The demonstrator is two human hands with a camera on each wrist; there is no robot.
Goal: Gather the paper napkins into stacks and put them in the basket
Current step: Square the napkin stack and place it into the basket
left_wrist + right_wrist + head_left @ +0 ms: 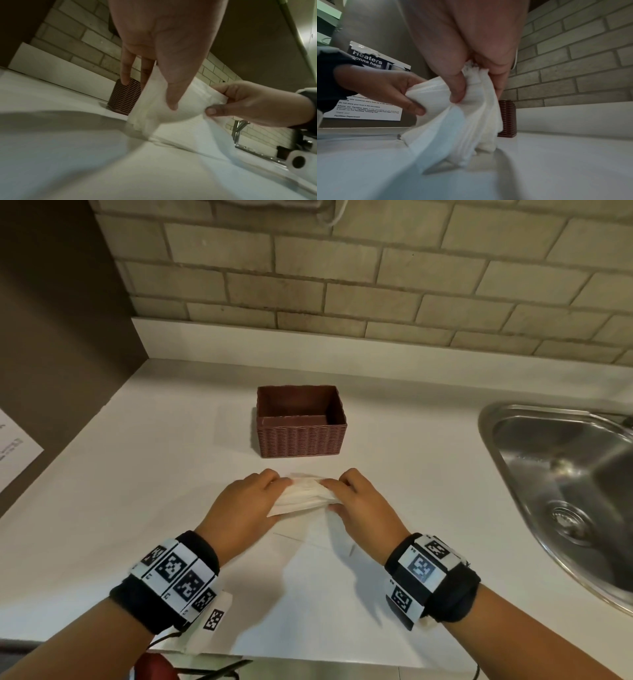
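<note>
A stack of white paper napkins (301, 496) is held a little above the white counter between both hands. My left hand (248, 501) pinches its left end and my right hand (356, 498) pinches its right end. The left wrist view shows the napkins (154, 105) bulging between my left thumb and my right hand (248, 102). Seen from the right wrist, the napkins (462, 121) hang down from my right fingers (457, 88), with my left hand (388, 88) gripping their far end. More napkins (308, 546) lie flat on the counter under the hands. The brown woven basket (301, 436) stands just behind, with nothing visible inside.
A steel sink (565, 484) is set into the counter at the right, with a tap (238, 128) behind it. A brick-tiled wall (342, 285) runs along the back. A dark panel with a printed notice (368, 97) closes the left side. A paper roll (298, 161) lies near the sink.
</note>
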